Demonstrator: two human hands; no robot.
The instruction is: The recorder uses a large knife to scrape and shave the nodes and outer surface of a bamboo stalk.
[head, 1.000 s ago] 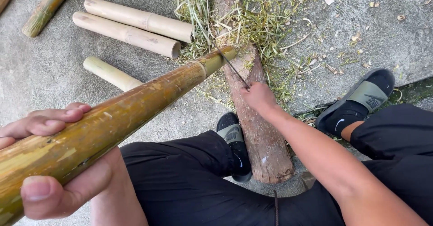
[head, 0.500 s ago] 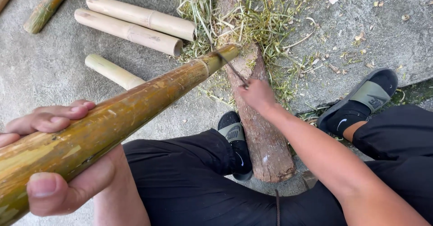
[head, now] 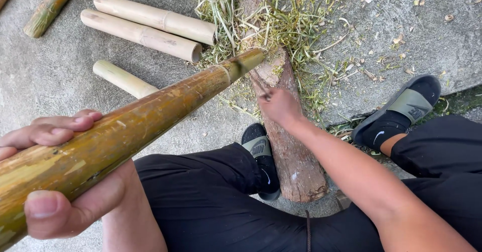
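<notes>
Bamboo pole [head: 150, 116] spans between both hands.

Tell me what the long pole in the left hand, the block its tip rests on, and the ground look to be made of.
Long pole: bamboo, by the ringed node and hollow-stalk shape; green-brown skin with a slight sheen, partly scraped. Block: a raw wooden log, rough reddish bark, unfinished. Ground: probably concrete, grey, matte and grainy. Left hand grips the pole; right hand holds a thin tool, likely a metal blade, too small to be sure.
</notes>
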